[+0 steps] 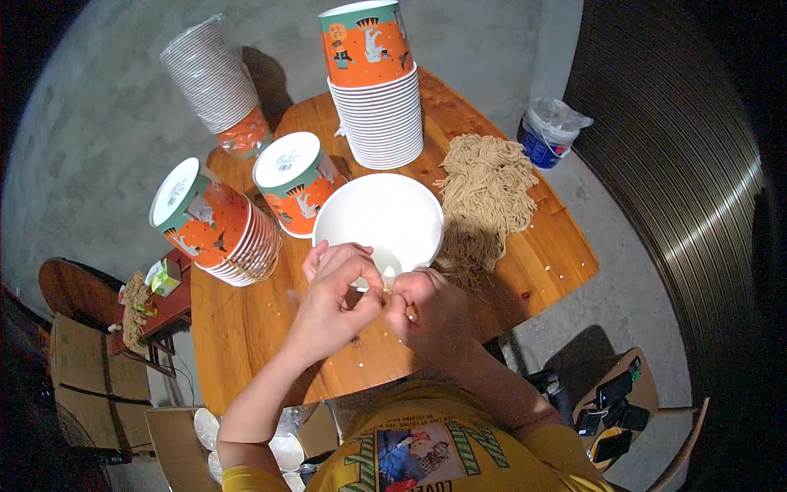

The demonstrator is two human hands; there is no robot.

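Yellow short-sleeved shirt with green lettering and what seems a colourful printed picture on the chest.

Setting, as I see it from the head view: a small, makeshift food-packing workroom rather than a home kitchen. Evidence: bare grey concrete floor; corrugated metal shutter along one side; plain wooden table bearing several stacks of printed paper cups and a loose pile of dried noodles; flattened cardboard boxes on the floor; a plastic-lined bucket.
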